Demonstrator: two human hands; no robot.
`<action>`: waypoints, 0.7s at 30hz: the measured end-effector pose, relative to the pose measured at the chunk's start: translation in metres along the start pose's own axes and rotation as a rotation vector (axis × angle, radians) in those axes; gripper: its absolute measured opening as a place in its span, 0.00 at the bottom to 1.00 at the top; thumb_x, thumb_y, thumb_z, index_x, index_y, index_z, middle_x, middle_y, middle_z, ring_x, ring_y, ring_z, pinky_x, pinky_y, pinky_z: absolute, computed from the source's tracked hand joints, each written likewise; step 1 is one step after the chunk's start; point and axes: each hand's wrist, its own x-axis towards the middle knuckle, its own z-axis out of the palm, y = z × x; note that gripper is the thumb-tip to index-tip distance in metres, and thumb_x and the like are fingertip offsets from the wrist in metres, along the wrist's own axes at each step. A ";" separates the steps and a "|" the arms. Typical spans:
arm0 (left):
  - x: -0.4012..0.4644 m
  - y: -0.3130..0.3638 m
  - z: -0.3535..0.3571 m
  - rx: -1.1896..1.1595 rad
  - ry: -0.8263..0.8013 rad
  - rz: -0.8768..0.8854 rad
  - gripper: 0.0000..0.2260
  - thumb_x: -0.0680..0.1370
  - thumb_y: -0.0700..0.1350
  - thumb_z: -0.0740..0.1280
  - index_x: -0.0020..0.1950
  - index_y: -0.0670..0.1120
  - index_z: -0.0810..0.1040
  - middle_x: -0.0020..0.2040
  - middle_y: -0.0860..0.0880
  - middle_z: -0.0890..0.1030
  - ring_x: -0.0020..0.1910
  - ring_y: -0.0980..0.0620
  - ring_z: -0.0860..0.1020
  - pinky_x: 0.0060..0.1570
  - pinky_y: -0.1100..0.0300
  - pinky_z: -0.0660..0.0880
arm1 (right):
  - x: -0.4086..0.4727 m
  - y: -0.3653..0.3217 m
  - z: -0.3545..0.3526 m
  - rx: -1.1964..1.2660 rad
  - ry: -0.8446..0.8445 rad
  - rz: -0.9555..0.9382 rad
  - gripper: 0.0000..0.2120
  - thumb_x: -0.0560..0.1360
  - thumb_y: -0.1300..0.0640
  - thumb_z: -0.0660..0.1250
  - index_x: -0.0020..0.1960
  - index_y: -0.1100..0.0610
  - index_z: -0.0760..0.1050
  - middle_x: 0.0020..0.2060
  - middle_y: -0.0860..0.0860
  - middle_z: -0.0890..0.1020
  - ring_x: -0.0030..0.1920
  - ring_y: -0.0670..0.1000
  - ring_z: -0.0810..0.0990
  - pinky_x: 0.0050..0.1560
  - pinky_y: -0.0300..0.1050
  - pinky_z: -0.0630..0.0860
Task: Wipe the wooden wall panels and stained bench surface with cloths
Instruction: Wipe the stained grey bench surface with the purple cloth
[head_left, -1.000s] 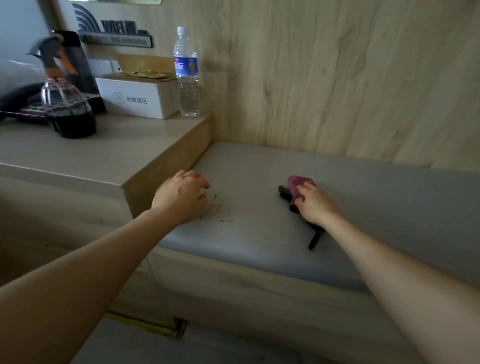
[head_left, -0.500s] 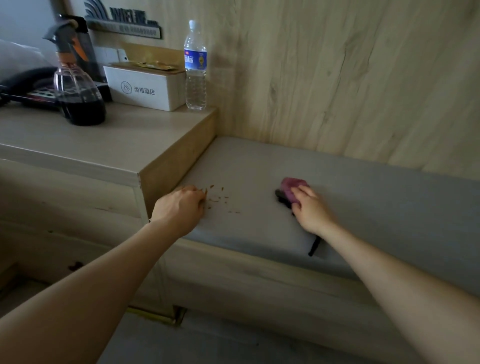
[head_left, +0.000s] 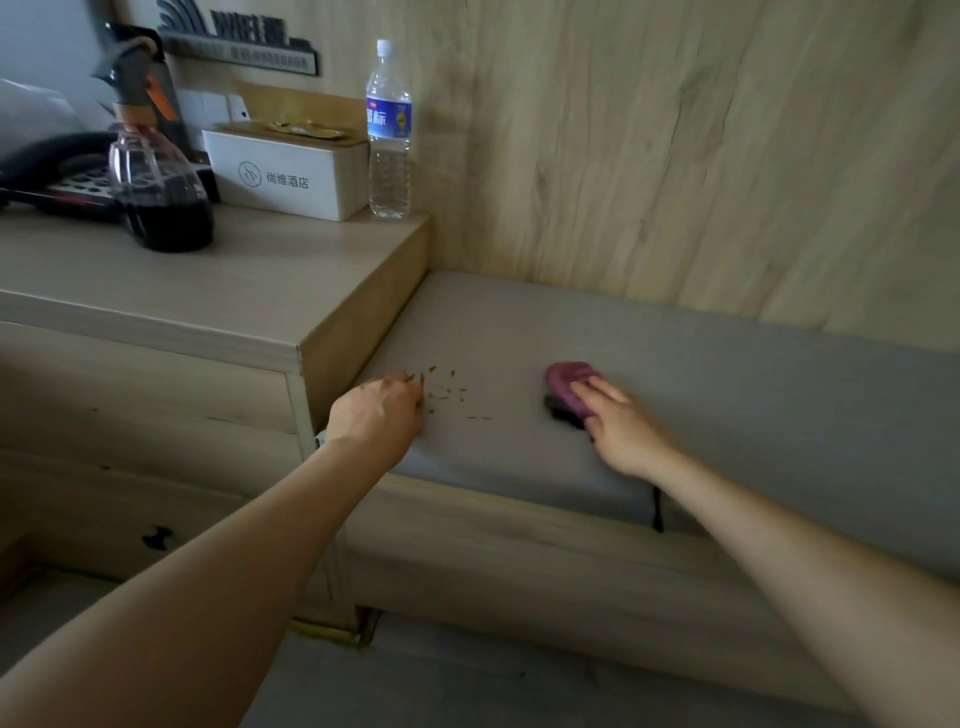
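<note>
Head view: left hand (head_left: 376, 415) pulled back from stains (head_left: 447, 396); right hand (head_left: 626, 431) still presses cloth (head_left: 569, 384).

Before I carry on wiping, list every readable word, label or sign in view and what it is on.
"WIFI": wall sign; the character after it and the small row beneath are too blurred to read.
"尚维酒店", with a round logo: white box.
"标": blue label of the water bottle; the rest is unreadable.

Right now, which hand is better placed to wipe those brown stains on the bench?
Right hand: it already rests on the purple cloth, just right of the stains. Left hand is nearer but bare.
</note>
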 end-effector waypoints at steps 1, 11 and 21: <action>0.000 -0.001 0.000 -0.003 -0.004 0.000 0.12 0.80 0.44 0.57 0.57 0.47 0.79 0.55 0.48 0.76 0.54 0.45 0.76 0.43 0.56 0.71 | 0.002 0.005 -0.002 -0.018 -0.004 0.090 0.25 0.81 0.59 0.54 0.76 0.51 0.56 0.77 0.52 0.54 0.75 0.56 0.57 0.73 0.45 0.56; -0.001 -0.003 0.007 0.020 0.028 -0.010 0.11 0.80 0.46 0.57 0.55 0.48 0.78 0.53 0.49 0.78 0.52 0.46 0.78 0.37 0.58 0.67 | -0.031 -0.086 0.016 0.041 0.000 -0.205 0.25 0.79 0.61 0.57 0.74 0.48 0.62 0.76 0.49 0.57 0.75 0.53 0.57 0.73 0.45 0.57; -0.003 0.005 0.003 0.106 0.044 0.018 0.12 0.81 0.45 0.56 0.56 0.47 0.77 0.54 0.49 0.76 0.53 0.47 0.77 0.37 0.57 0.67 | -0.005 -0.076 0.001 -0.047 -0.065 0.029 0.31 0.76 0.61 0.54 0.76 0.43 0.54 0.77 0.46 0.50 0.75 0.55 0.52 0.73 0.51 0.56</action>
